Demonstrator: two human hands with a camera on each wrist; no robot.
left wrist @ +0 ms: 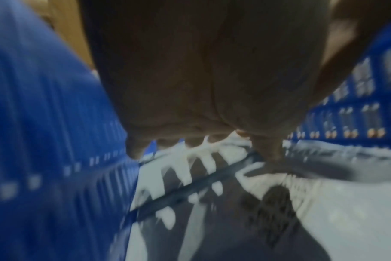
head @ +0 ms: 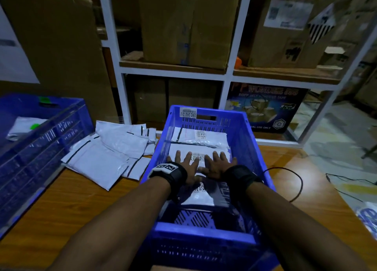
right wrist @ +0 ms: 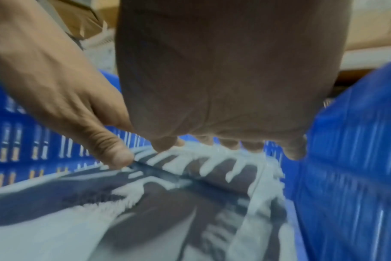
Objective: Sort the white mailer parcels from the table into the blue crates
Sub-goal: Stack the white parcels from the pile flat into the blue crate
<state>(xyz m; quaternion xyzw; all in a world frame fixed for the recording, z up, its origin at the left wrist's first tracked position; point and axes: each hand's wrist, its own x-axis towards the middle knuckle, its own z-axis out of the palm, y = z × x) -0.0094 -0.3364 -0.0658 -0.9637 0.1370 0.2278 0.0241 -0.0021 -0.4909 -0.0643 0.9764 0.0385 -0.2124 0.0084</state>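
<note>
A blue crate stands on the table straight ahead, with several white mailer parcels lying flat inside. Both hands reach into it side by side. My left hand and my right hand lie with fingers spread and straight over the middle parcel, which carries a barcode label. Another parcel lies at the crate's far end. Both wrist views show a palm hovering just over white parcel plastic, with blue crate walls on either side.
A loose pile of white mailers lies on the wooden table left of the crate. A second blue crate stands at the far left, holding a parcel. A black cable loops right of the crate. Shelves with cardboard boxes rise behind.
</note>
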